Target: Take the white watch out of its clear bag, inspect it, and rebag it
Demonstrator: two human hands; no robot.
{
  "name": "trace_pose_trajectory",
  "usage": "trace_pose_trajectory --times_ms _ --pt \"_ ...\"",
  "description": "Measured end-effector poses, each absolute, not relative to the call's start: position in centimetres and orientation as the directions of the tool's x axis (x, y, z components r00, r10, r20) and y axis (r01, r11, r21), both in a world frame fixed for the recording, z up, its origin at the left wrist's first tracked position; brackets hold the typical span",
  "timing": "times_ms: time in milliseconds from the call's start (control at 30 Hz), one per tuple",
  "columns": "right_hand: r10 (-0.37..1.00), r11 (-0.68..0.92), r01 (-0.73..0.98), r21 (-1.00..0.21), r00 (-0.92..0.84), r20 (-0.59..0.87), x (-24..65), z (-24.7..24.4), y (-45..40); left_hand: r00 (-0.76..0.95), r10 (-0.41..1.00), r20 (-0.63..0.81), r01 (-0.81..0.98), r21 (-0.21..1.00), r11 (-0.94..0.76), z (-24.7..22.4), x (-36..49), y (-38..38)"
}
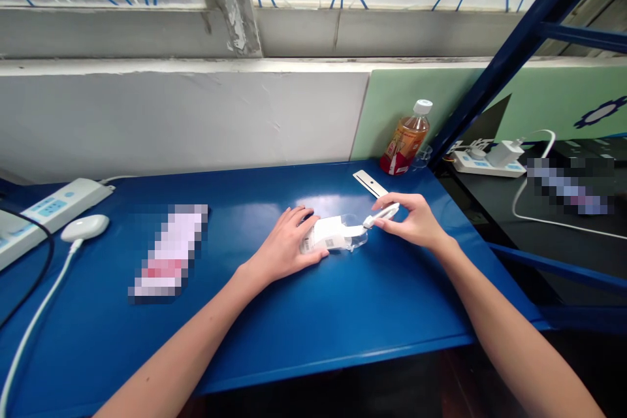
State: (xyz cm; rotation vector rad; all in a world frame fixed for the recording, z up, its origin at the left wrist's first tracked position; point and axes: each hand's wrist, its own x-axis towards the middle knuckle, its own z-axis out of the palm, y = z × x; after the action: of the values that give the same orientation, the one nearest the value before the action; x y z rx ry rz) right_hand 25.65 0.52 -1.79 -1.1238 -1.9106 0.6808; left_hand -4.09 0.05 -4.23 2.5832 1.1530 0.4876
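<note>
On the blue tabletop lies a clear plastic package point(333, 234) with a white insert or label inside. My left hand point(289, 241) holds it from the left, thumb at the near side and fingers at the far side. At the package's right end, my right hand point(411, 219) pinches a small white bundle point(386, 214) between thumb and fingers; it looks like a folded cable, though its details are too small to be sure. Just beyond the right fingers lies a white strip of card point(369, 183) with a dark line along it.
A drink bottle point(406, 140) stands upright at the back right, near a blue metal frame point(490, 65). On the left are a blurred phone-like object point(171, 251), a white rounded device point(85, 227) on a cable and a power strip point(59, 209). Another power strip point(490, 163) sits beyond the frame.
</note>
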Motion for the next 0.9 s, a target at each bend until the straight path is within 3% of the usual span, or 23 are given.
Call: trace_pose_trajectory --times_ms 200,367,533,700,833,900 --pt "0.966 0.249 0.119 -0.961 -0.096 0.239 25.1 -2.9 1.1 0.626 0.758 0.185 0.672 0.367 -0.644 -4.5 -3.9 -0.3" --pt "0.97 0.199 0.009 -0.98 -0.142 0.196 25.0 -2.3 1.4 0.618 0.776 0.128 0.7 0.359 -0.617 -4.4 -3.6 -0.6" --pt "0.979 -0.013 -0.226 -0.974 -0.203 0.034 25.0 -2.1 1.1 0.613 0.778 0.135 0.676 0.419 -0.606 -4.2 -3.9 -0.5" --pt "0.966 -0.001 -0.404 -0.915 -0.239 0.104 24.6 -1.9 0.6 0.533 0.818 0.214 0.608 0.575 -0.547 -3.4 -4.1 -0.2" --pt "0.951 0.027 -0.392 -0.92 -0.275 0.145 23.3 -0.4 0.4 0.46 0.823 0.333 0.405 0.747 -0.528 -1.8 -3.5 -0.5" --pt "0.942 0.039 -0.372 -0.927 -0.296 0.158 22.2 1.0 0.4 0.477 0.824 0.307 0.318 0.813 -0.487 -0.6 -2.8 -0.8"
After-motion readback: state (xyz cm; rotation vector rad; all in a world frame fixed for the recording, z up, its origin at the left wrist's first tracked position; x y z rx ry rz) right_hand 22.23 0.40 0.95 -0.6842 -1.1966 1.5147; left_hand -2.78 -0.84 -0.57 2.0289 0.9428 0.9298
